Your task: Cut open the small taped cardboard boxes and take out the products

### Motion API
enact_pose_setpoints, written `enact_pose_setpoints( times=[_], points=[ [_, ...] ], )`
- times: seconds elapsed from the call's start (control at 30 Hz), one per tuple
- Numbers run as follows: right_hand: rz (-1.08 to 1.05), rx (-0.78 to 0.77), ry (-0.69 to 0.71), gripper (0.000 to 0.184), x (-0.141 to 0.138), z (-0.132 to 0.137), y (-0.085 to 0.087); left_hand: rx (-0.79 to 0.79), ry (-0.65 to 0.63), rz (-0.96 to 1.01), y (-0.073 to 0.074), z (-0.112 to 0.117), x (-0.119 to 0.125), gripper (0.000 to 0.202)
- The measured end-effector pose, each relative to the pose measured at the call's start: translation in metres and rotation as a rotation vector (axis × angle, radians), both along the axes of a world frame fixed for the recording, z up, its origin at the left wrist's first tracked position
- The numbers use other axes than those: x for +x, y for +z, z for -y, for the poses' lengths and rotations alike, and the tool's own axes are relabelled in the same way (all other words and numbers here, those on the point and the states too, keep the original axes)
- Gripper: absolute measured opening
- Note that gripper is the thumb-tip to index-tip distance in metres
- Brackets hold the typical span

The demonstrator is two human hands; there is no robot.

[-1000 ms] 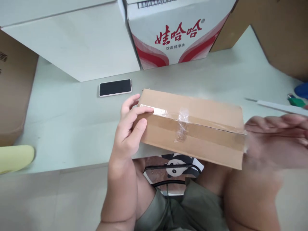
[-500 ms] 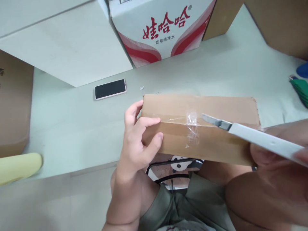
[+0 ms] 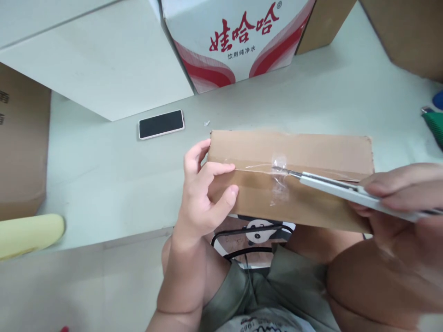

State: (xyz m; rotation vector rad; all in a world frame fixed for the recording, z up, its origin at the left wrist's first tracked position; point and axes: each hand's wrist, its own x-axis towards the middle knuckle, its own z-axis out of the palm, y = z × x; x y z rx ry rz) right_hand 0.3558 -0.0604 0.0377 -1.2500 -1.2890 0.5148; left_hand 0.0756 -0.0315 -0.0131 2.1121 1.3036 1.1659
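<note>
A brown cardboard box (image 3: 321,198) lies at the table's near edge, a seam running along its top. Clear tape (image 3: 279,186) crosses the middle of that seam. My left hand (image 3: 207,189) grips the box's left end, thumb and index finger on the top, other fingers round the far corner. In my right hand (image 3: 401,198) is a white-handled utility knife (image 3: 332,185), held by the handle. Its blade points left, and the tip touches the tape at the seam. Part of my right hand covers the box's right end.
A phone (image 3: 161,124) lies left of the box on the pale table (image 3: 104,184). Behind stand a white box (image 3: 114,60) and a red-and-white carton (image 3: 242,69). A green-handled tool (image 3: 434,127) is at the right, a yellow object (image 3: 31,235) at the left edge.
The knife has moved left and turned flatter, its tip coming from right of the tape onto it. My left hand keeps its hold on the box. The view has shifted slightly.
</note>
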Motion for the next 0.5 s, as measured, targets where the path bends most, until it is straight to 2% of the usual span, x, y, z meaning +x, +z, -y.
enact_pose_setpoints(
  times=[0.07,0.13,0.23,0.33,0.5],
  points=[
    [0.001,-0.074,0.008,0.029,-0.001,0.001,0.002,0.008,-0.003,0.010,-0.001,0.000,0.000,0.021],
    [0.080,-0.129,0.060,0.029,0.001,0.002,0.005,0.011,-0.004,0.014,-0.001,-0.001,0.000,0.022],
    [0.134,-0.102,0.102,0.032,0.005,0.003,0.006,0.011,0.015,-0.005,-0.001,-0.001,0.000,0.022],
    [0.073,-0.101,0.066,0.027,0.007,0.005,0.001,0.020,0.029,-0.017,0.000,-0.002,0.000,0.022],
    [-0.042,-0.117,-0.031,0.030,0.001,0.008,-0.008,0.044,0.047,-0.014,0.001,-0.004,0.001,0.019]
  ],
)
